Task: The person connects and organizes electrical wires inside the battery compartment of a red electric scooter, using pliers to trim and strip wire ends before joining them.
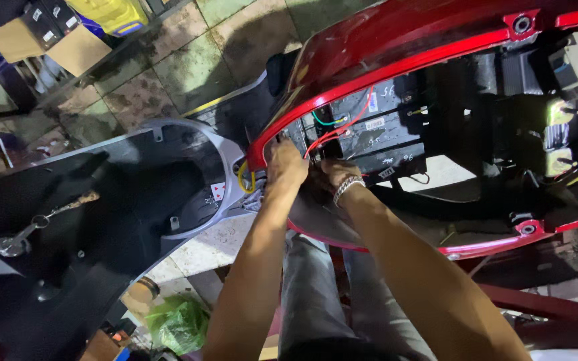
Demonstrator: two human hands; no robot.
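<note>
A red scooter body [396,50] lies open with its seat off, showing black battery blocks [376,130] joined by red, green and blue wires [342,124]. My left hand [285,167] reaches into the front corner of the open bay, by the red rim and a yellow cable [243,179]. My right hand [332,175], with a metal bracelet on the wrist, is tucked in right beside it under the red wires. Both sets of fingers are buried in the dark corner, so what they grip is hidden.
The black and grey front panel of the scooter [135,194] spreads to the left, with a key [15,244] in its lock. Cardboard boxes [41,37] and a yellow container [112,13] stand at the back left on a tiled floor. A green bag [178,324] lies below.
</note>
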